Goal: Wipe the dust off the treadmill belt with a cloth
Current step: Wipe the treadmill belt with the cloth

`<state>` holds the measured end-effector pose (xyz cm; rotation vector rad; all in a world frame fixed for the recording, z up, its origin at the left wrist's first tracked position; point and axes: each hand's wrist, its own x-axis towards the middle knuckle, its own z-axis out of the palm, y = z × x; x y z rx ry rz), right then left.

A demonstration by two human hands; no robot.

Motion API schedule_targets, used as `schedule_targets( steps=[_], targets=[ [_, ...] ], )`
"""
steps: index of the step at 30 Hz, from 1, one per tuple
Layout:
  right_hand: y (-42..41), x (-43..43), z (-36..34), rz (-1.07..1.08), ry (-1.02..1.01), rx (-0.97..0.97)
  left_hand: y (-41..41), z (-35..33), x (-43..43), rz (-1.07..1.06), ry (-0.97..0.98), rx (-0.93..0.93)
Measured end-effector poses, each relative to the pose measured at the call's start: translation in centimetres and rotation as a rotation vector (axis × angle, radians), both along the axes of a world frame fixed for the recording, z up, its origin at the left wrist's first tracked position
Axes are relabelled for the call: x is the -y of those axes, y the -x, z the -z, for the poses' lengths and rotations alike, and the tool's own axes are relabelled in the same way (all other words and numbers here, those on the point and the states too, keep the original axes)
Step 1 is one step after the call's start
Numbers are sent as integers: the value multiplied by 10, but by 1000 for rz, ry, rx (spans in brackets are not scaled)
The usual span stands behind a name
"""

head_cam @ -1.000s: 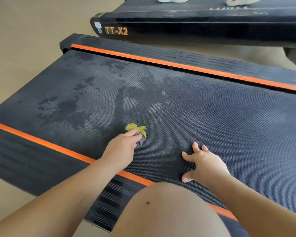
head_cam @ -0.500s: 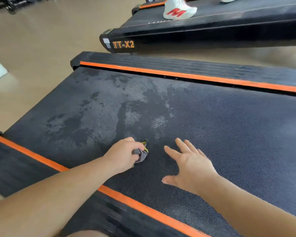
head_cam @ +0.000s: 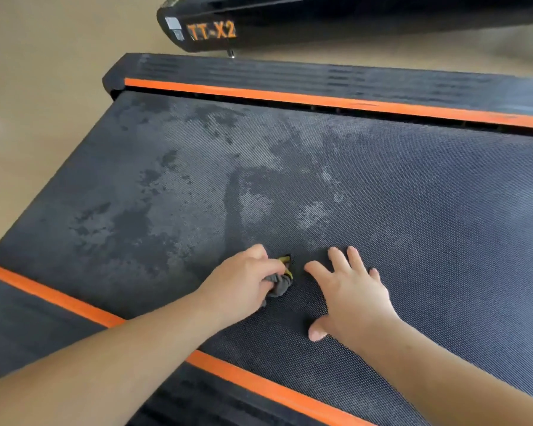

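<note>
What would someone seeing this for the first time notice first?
Most likely the pale, blotchy dust patches across the left part of the dark treadmill belt. Toward its near edge, the left hand grips a small bunched cloth while the right hand rests flat beside it, fingers spread. The bright orange stripes flanking the belt also stand out.

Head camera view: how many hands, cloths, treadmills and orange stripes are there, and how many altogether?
Hands: 2, the left hand gripping the cloth, the right hand flat on the belt
Cloths: 1
Treadmills: 2, the near treadmill and the far treadmill marked TT-X2
Orange stripes: 2, the far stripe and the near stripe
Total: 7
</note>
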<state>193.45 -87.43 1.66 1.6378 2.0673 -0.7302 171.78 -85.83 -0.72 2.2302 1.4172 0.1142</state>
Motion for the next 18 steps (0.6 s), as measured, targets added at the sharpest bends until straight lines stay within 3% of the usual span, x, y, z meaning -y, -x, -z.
schedule_targets(
  steps=[4,6,10,13,15,18],
  targets=[
    [-4,6,-1,55,-7,-32,63,3,-41,-362,-154,-136],
    [-2,5,-5,61,13,-27,66,4,-40,-436,-211,-152],
    [12,3,-11,157,43,-36,3,10,16,-61,-168,40],
    [23,14,-6,220,-3,-22,-3,6,15,254,-113,-20],
    [25,22,-2,241,-9,12,26,1,-16,248,-135,-150],
    [25,29,-1,292,2,-5,50,-2,-35,-59,-197,-200]
  ],
)
